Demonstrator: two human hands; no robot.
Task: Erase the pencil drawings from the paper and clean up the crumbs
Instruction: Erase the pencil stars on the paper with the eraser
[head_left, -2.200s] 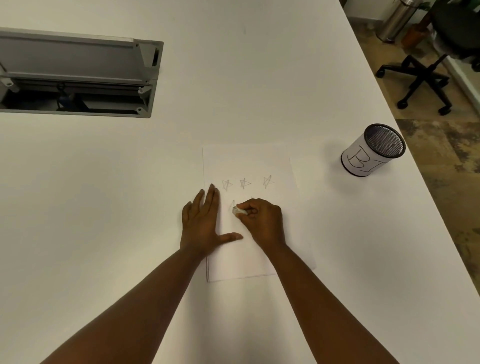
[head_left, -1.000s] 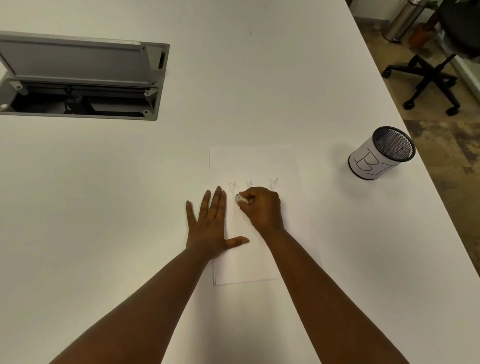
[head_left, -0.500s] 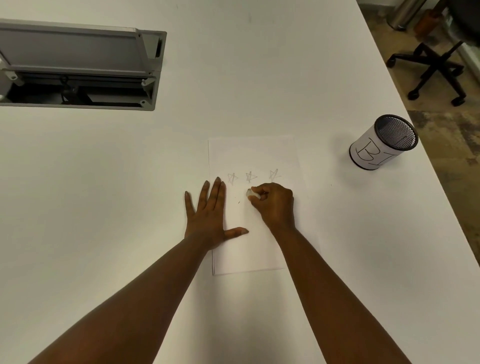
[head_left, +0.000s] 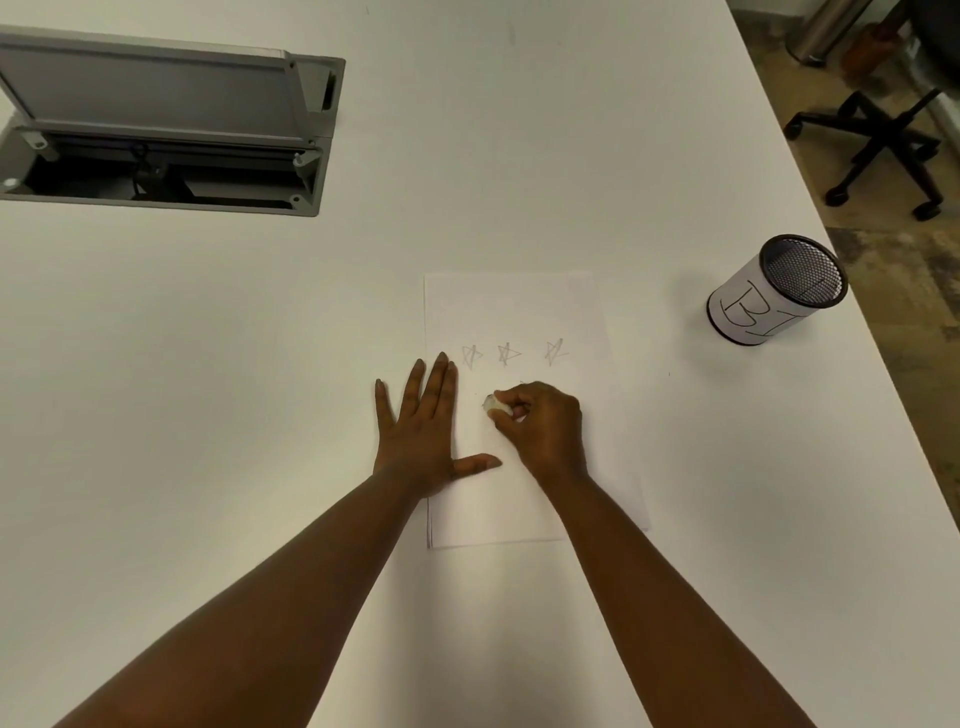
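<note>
Three stars (head_left: 506, 354) remain on the paper (head_left: 519, 306), so erasing seems barely started, while the left hand (head_left: 423, 431) presses flat and spread and the right hand (head_left: 540, 423) pinches an eraser (head_left: 492, 404).

A white sheet of paper (head_left: 519, 312) lies flat under both hands. Three faint pencil stars (head_left: 508, 354) sit in a row just beyond the fingertips. A small white eraser (head_left: 493, 404) is pinched in the right hand (head_left: 545, 428), touching the paper below the stars.
</note>
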